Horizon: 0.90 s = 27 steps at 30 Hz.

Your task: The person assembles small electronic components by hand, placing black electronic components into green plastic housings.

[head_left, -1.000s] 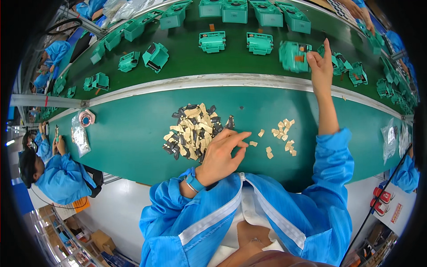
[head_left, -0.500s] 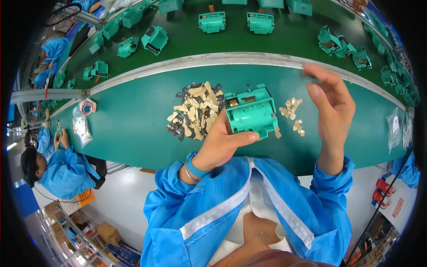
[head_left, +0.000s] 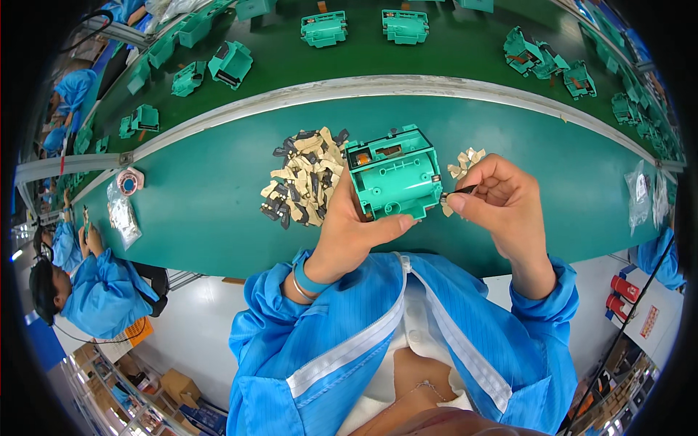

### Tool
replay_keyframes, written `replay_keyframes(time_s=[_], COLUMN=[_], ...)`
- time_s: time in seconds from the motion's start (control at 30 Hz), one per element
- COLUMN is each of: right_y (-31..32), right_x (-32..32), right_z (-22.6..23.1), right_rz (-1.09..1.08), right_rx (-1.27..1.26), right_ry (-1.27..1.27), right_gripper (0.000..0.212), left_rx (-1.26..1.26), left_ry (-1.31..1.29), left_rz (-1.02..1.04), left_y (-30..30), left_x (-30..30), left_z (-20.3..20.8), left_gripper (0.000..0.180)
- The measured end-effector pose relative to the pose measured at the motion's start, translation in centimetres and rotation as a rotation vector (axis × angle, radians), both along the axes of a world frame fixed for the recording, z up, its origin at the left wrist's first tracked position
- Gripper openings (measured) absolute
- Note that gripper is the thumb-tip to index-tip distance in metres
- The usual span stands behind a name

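My left hand [head_left: 354,227] grips a turquoise plastic housing [head_left: 396,185] from its left side and lower edge, the thumb lying along the bottom. The housing is box-shaped, with a dark slot and a copper-coloured part near its upper edge. My right hand [head_left: 504,211] pinches a thin black piece [head_left: 465,190] between thumb and fingertips, close to the housing's right edge. Whether the piece touches the housing I cannot tell. To the left lies a heap of small cream and black pieces [head_left: 305,174]. Several small cream pieces [head_left: 465,160] lie partly behind my right hand.
Beyond a pale metal rail [head_left: 349,87], more turquoise housings [head_left: 324,29] stand on a dark green surface. A tape roll [head_left: 130,182] and a clear bag [head_left: 123,216] lie at the table's left; another plastic bag [head_left: 638,195] is at the right. A co-worker in blue [head_left: 102,291] sits at the left.
My right hand has come down and left, from raised and blurred to beside the housing's right edge. My left hand keeps its hold. The whole view has shifted slightly.
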State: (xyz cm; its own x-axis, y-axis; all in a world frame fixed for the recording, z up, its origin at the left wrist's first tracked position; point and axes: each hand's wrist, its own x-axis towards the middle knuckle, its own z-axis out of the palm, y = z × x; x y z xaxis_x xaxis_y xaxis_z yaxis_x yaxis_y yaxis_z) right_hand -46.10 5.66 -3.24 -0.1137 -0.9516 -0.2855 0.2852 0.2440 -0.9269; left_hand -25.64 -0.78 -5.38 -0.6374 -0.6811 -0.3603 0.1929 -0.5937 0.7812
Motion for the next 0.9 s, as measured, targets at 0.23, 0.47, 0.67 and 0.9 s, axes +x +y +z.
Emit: replay_keyframes(time_s=[0.23, 0.47, 0.67, 0.9], right_y=[-0.46, -0.70, -0.72, -0.61], right_x=[0.28, 0.25, 0.22, 0.20], right_z=[0.08, 0.07, 0.32, 0.05], right_rz=[0.012, 0.050, 0.046, 0.046], right_rx=[-0.010, -0.007, -0.008, -0.042], right_ry=[-0.010, 0.045, 0.131, 0.172], right_gripper=[0.017, 0.017, 0.016, 0.018], left_rx=[-0.024, -0.072, -0.018, -0.036], left_ry=[0.023, 0.055, 0.039, 0.023], left_rz=[-0.003, 0.037, -0.010, -0.016], left_y=[0.08, 0.30, 0.04, 0.08], left_x=[0.12, 0.16, -0.01, 0.00], left_z=[-0.10, -0.58, 0.03, -0.04], left_gripper=[0.068, 0.064, 0.068, 0.070])
